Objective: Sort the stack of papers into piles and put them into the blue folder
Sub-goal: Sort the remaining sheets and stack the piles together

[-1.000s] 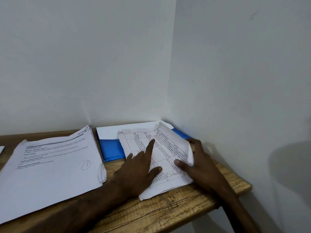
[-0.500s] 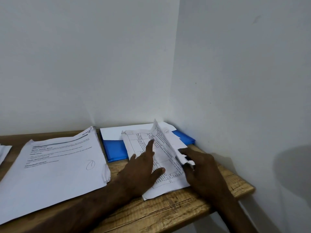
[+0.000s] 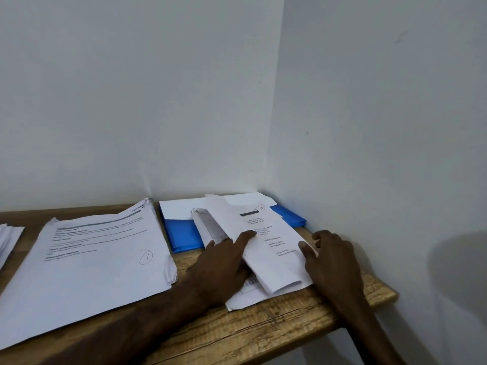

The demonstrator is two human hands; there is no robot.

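desk: wooden desk [image 3: 263, 335], pushed into a room corner, white walls [image 3: 369, 127] behind it and to the right.
blue folder: blue folder [image 3: 181, 235] lies flat at the desk's back right corner, against both walls. Mostly covered; blue shows at its left part and at its right end by the wall.
white sheet: blank white sheet [image 3: 179, 210] lies on the folder's back part, along the back wall.
small stack: small stack [image 3: 242, 299] of printed papers at the desk's right end, angled. Far end overlaps the folder, near corner sits close to the front edge.
top sheet: top sheet [image 3: 274, 256] of that stack shows a page with short text lines and a circled mark at its far corner. It lies loosely over the stack, near end curled up, left side lifted so a ruled page [image 3: 210, 227] shows beneath.
left hand: left hand [image 3: 221, 270] rests palm down on the small stack, fingers fairly straight, index finger stretched onto the top sheet. Presses, grips nothing.
right hand: right hand [image 3: 332, 256] at the stack's right edge, near the right wall. Thumb on top of the top sheet's right edge, other fingers curled just past that edge, reads as a pinch. Fingertips hidden.
big pile: big pile [image 3: 92, 259] of printed pages left of the folder, covers the desk's middle, circled pen mark near its right edge. Apart from both hands.
far-left pile: far-left pile [image 3: 8, 241], only a corner shows at the desk's left end.
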